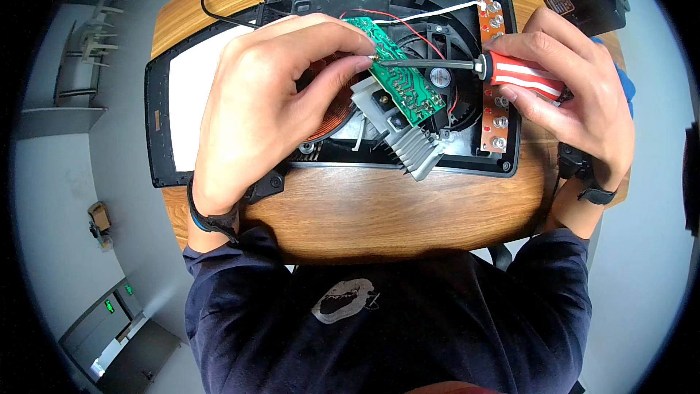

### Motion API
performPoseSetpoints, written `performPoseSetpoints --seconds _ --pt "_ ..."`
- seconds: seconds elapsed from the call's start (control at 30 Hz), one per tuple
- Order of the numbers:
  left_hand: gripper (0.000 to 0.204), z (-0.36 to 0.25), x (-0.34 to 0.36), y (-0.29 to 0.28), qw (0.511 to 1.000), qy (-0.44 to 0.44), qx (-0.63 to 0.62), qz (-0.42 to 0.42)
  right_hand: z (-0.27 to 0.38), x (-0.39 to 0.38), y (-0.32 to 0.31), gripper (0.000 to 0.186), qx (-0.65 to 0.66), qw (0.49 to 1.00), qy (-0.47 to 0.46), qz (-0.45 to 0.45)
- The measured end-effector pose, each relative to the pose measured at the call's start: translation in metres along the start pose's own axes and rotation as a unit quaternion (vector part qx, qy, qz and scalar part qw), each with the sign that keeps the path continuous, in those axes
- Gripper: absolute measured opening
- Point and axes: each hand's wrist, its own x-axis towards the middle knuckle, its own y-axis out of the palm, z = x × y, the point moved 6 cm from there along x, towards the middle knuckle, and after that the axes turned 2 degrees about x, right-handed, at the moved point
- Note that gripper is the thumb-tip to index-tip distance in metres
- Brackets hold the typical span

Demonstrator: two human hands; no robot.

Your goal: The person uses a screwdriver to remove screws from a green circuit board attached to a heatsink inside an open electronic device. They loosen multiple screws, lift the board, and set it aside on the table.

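Head view: the green circuit board was positioned aslant above the open black casing on the table; the finned heat sink lay under its near side, across the casing's near rim; the screwdriver was gripped by its handle in the fingers of the right hand; the thumb and forefinger of the left hand were closed near the tool tip; whether a small part was pinched there could not be told; slippage of the tip through side force was judged possible, with scratched tracks or a jabbed fingertip resulting; rocking of the tilted board was likewise considered a risk.
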Motion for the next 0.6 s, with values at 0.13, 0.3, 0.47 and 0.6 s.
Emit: performPoseSetpoints --seconds 0.13,0.3,0.47,0.6 --pt "0.018 -0.0007 0.0002 -0.0002 1.0 -0.001 0.001 0.002 -0.0004 -0.0003 -0.0001 0.043 -0.007 1.0 0.001 -0.001" --pt "0.018 0.0005 -0.0005 0.0011 1.0 0.001 0.0 0.0 0.0 -0.0008 -0.0007 0.043 -0.02 1.0 0.01 -0.006" --pt "0.018 0.0011 -0.0005 0.0017 0.999 -0.034 -0.016 0.015 -0.0006 -0.0005 0.0006 0.043 -0.019 1.0 0.018 -0.002" --pt "0.017 0.0017 -0.0009 0.0024 1.0 -0.016 -0.009 0.004 0.0007 0.0 0.0001 0.043 -0.023 1.0 0.019 -0.003"
